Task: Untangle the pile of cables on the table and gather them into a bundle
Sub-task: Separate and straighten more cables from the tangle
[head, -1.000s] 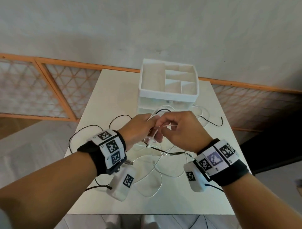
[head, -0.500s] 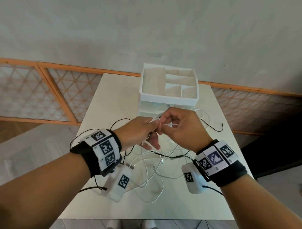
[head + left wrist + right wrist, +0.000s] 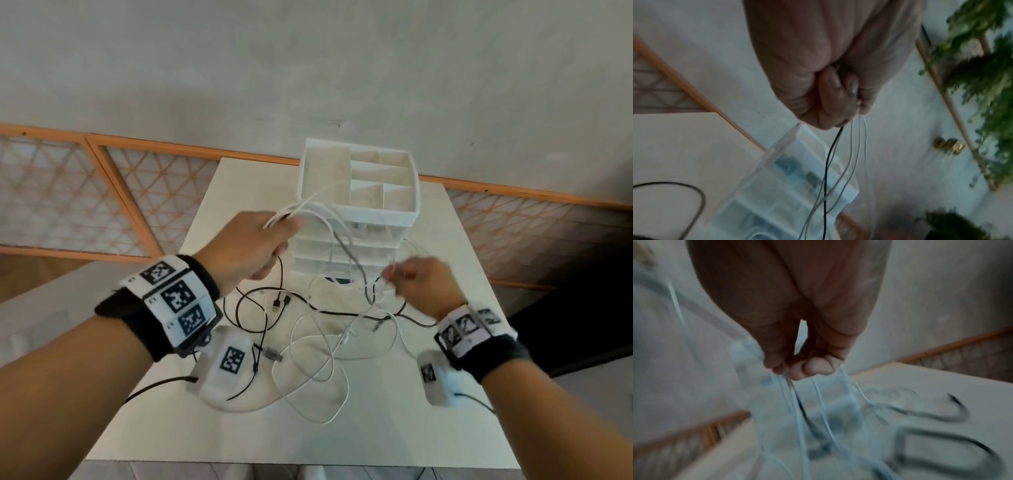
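both hands have drawn apart: left hand [image 3: 255, 245] clenches white and black cables [image 3: 318, 240] raised to its side, right hand [image 3: 419, 282] pinches white strands lower. between and below them the tangle [image 3: 318, 342] lies on the surface [image 3: 428, 428], strands stretched hand to hand.

No readable words, brands or numbers anywhere. Only signs: black-and-white square code markers on left wristband [image 3: 174, 297], right wristband [image 3: 474, 325], and both wrist camera housings [image 3: 230, 361]. Tiny marks beside wristband markers too small to read.
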The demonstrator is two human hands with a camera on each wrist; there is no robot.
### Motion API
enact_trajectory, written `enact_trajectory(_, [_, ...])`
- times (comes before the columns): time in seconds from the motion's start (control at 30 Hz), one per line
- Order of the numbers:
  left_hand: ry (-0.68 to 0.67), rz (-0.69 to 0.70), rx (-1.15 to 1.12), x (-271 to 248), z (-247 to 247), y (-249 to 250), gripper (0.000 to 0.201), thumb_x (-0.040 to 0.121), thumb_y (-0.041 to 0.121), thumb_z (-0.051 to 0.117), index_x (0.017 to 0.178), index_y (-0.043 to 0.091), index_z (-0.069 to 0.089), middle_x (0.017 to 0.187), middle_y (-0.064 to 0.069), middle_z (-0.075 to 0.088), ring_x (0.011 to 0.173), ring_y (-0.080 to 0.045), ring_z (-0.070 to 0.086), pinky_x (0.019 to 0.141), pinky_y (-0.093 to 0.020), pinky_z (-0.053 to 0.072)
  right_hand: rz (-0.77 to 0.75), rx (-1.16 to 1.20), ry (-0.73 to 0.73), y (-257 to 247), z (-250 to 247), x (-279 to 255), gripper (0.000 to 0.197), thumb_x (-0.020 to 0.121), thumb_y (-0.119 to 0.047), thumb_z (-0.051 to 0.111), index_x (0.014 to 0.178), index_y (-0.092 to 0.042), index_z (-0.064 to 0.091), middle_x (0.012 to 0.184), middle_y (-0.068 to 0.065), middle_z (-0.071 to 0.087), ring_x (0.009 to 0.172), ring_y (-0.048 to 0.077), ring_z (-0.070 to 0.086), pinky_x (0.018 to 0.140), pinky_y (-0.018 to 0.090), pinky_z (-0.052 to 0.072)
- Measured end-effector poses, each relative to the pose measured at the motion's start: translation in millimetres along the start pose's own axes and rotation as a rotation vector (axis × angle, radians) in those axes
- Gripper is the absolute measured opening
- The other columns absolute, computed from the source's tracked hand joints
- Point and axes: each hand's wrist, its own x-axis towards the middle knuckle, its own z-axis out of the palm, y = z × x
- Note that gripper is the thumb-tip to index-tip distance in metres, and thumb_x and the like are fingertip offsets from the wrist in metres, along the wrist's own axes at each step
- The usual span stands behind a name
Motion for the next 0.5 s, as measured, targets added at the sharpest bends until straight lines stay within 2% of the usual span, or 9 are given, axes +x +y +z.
enact_trajectory(0.03, [0.019, -0.049, 0.078, 2, 2, -9, 0.031, 0.098, 0.032, 0.056, 0.075, 0.011, 0.056, 0.063, -0.005, 0.046, 0.041, -0.011, 0.032, 0.037, -0.021, 0.024, -0.057, 0.116, 0.172, -16, -21, 4, 0.025, 0.095, -0.034, 0.066, 0.073, -0.024, 0.074, 0.070, -0.001, 0.069, 0.068, 0.017, 0.066, 0.074, 0.028, 0.053])
enact_trajectory(0.07, [0.042, -0.098, 0.129, 4, 4, -17, 0.032, 0.099, 0.030, 0.056, 0.076, 0.008, 0.054, 0.061, -0.006, 0.048, 0.039, -0.010, 0.036, 0.037, -0.020, 0.027, -0.120, 0.251, 0.361, -33, -43, 8, 0.023, 0.095, -0.034, 0.066, 0.075, -0.026, 0.072, 0.073, 0.002, 0.070, 0.065, 0.014, 0.065, 0.072, 0.026, 0.053])
enact_trajectory(0.13, [0.092, -0.156, 0.123, 5, 6, -27, 0.033, 0.100, 0.025, 0.054, 0.074, 0.005, 0.052, 0.056, -0.007, 0.050, 0.036, -0.011, 0.041, 0.034, -0.020, 0.027, -0.233, 0.455, 0.700, -55, -85, 12, 0.014, 0.094, -0.032, 0.066, 0.087, -0.022, 0.073, 0.077, 0.006, 0.070, 0.059, 0.009, 0.063, 0.065, 0.019, 0.049])
enact_trajectory(0.2, [0.126, -0.149, -0.004, 4, 4, -31, 0.030, 0.100, 0.024, 0.053, 0.076, 0.007, 0.049, 0.058, -0.007, 0.050, 0.041, -0.014, 0.044, 0.034, -0.020, 0.026, -0.223, 0.407, 0.848, -56, -103, 15, 0.015, 0.092, -0.032, 0.065, 0.091, -0.020, 0.073, 0.079, 0.004, 0.065, 0.058, 0.003, 0.057, 0.061, 0.012, 0.043])
enact_trajectory(0.27, [0.141, -0.122, -0.167, 3, -1, -27, 0.026, 0.101, 0.027, 0.052, 0.081, 0.011, 0.048, 0.060, -0.004, 0.048, 0.046, -0.015, 0.046, 0.034, -0.021, 0.027, -0.058, 0.148, 0.751, -35, -85, 20, 0.020, 0.093, -0.033, 0.062, 0.088, -0.017, 0.074, 0.070, -0.001, 0.057, 0.058, 0.003, 0.049, 0.055, 0.013, 0.034])
enact_trajectory(0.33, [0.148, -0.086, -0.275, 2, -8, -19, 0.027, 0.101, 0.031, 0.052, 0.080, 0.015, 0.048, 0.059, 0.000, 0.047, 0.046, -0.013, 0.043, 0.036, -0.022, 0.028, 0.183, -0.010, 0.468, 3, -46, 19, 0.020, 0.095, -0.031, 0.061, 0.095, -0.017, 0.075, 0.074, 0.001, 0.062, 0.068, 0.016, 0.057, 0.062, 0.021, 0.039])
enact_trajectory(0.4, [0.158, -0.032, -0.369, 3, -13, -10, 0.029, 0.100, 0.034, 0.052, 0.077, 0.017, 0.048, 0.058, 0.002, 0.046, 0.044, -0.011, 0.037, 0.038, -0.021, 0.026, 0.428, 0.023, 0.224, 45, -10, 17, 0.021, 0.092, -0.036, 0.059, 0.097, -0.021, 0.074, 0.089, 0.006, 0.073, 0.087, 0.029, 0.067, 0.081, 0.032, 0.053])
enact_trajectory(0.43, [0.171, -0.010, -0.405, 4, -15, -7, 0.030, 0.101, 0.034, 0.052, 0.076, 0.017, 0.048, 0.057, 0.002, 0.045, 0.043, -0.010, 0.035, 0.039, -0.021, 0.024, 0.530, 0.075, 0.160, 61, 0, 14, 0.026, 0.088, -0.041, 0.058, 0.093, -0.022, 0.074, 0.090, 0.008, 0.075, 0.089, 0.033, 0.070, 0.085, 0.040, 0.057])
enact_trajectory(0.5, [0.197, 0.007, -0.393, 7, -14, -5, 0.030, 0.101, 0.034, 0.052, 0.077, 0.016, 0.051, 0.055, 0.003, 0.043, 0.042, -0.010, 0.035, 0.039, -0.020, 0.023, 0.596, 0.146, 0.153, 71, 0, 13, 0.039, 0.083, -0.054, 0.051, 0.085, -0.021, 0.071, 0.083, 0.009, 0.075, 0.083, 0.034, 0.072, 0.083, 0.048, 0.060])
